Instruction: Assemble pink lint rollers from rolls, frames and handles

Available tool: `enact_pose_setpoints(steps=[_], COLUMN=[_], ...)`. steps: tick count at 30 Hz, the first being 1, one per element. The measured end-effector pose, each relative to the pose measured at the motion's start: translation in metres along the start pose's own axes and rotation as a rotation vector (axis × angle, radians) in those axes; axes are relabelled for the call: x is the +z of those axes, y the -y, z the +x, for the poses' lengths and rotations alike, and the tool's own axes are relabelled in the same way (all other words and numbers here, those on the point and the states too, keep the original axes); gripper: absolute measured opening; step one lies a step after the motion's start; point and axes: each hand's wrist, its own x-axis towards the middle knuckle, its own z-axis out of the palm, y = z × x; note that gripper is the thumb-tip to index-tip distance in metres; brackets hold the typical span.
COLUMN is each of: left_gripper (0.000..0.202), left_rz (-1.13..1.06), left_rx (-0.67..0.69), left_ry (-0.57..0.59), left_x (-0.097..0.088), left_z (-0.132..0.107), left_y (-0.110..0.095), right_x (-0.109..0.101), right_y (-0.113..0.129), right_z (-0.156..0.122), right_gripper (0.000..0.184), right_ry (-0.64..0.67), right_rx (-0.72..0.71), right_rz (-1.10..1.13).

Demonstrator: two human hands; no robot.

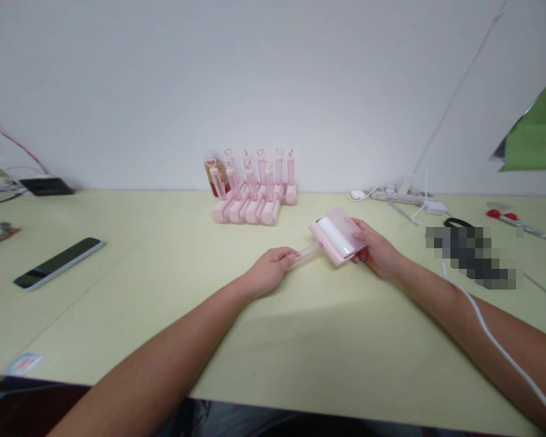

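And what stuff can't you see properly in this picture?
All in the head view:
- The end of the pink roller's handle: hidden inside the left hand.
- Some fingers of the right hand: behind the pink roller.
- The packet: partly behind the standing pink tools.
- The dark thing: blurred into blocks.
- The green sheet: cut off by the right edge.
- The sticker's print: too small.

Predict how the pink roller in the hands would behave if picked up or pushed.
The slim handle looks straight and unbent, so probably stiff. The cover appears thin, suggesting light, perhaps crackable plastic. The case looks boxy, so it would likely slide rather than roll.
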Motion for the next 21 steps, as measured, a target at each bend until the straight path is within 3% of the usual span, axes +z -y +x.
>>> enact_pose_setpoints(steps=[12,21], left_gripper=[0.039,0.04], left_rz=[-0.026,-0.026], left_rx=[0.012,-0.027], left_ry=[0.034,-0.008], left_x=[0.003,0.005], left_z=[-0.001,-0.006], left_y=[0.001,-0.009], right_x=[0.009,0.018], right_y=[-0.002,-0.005], right_z=[-0.007,-0.009], right_gripper=[0.051,0.05], right_ry=[0.052,0.061], right_rx=[0.026,0.041], right_rz=[-0.141,-0.173])
